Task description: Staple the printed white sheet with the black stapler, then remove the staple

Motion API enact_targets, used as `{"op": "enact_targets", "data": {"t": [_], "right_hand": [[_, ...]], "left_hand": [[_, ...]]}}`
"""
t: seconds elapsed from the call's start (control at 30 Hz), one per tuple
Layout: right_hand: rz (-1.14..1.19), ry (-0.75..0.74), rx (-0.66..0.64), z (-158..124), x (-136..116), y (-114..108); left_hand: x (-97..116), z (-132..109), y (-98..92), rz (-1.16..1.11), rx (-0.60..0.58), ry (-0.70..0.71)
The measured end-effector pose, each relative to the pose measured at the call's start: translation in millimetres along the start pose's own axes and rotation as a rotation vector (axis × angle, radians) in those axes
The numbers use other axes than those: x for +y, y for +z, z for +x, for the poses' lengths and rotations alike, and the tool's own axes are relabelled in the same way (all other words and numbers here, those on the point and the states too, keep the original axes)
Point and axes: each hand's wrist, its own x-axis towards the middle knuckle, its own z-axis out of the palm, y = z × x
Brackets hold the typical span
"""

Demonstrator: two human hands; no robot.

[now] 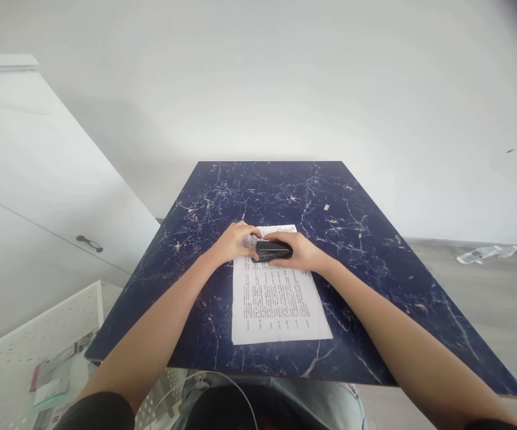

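A black stapler [273, 250] lies sideways over the upper part of a printed sheet stack [271, 298]. My right hand [301, 249] wraps around its right end, fingers on the far side and thumb on the near side. At the other end, my left hand [236, 242] curves around the stapler's tip, its thumb against the near corner and its index finger by the far side. The fingertips of both hands almost meet behind the stapler. Whether the sheets sit between its jaws is hidden.
The dark blue marble-patterned table [258, 191] carries a tiny pale scrap [326, 207]. On the left stand a white cabinet [39, 179] and a white perforated basket [8, 358] containing plastic packets [52, 382]. Clear plastic [486, 254] lies on the floor at right.
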Motion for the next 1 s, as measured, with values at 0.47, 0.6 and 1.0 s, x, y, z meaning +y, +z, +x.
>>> {"op": "enact_targets", "data": {"t": [0.47,0.6,1.0], "right_hand": [[-0.453,0.389,0.634,-27,28,-49],[-0.547,0.503,0.578,-39,44,-65],[-0.471,0.329,0.246,-34,36,-52]], "left_hand": [[-16,-1,7.7,0.028,0.181,-0.157],[-13,-2,0.8,0.016,0.257,-0.089],[-16,-3,-5.3,-0.020,0.462,-0.093]]}}
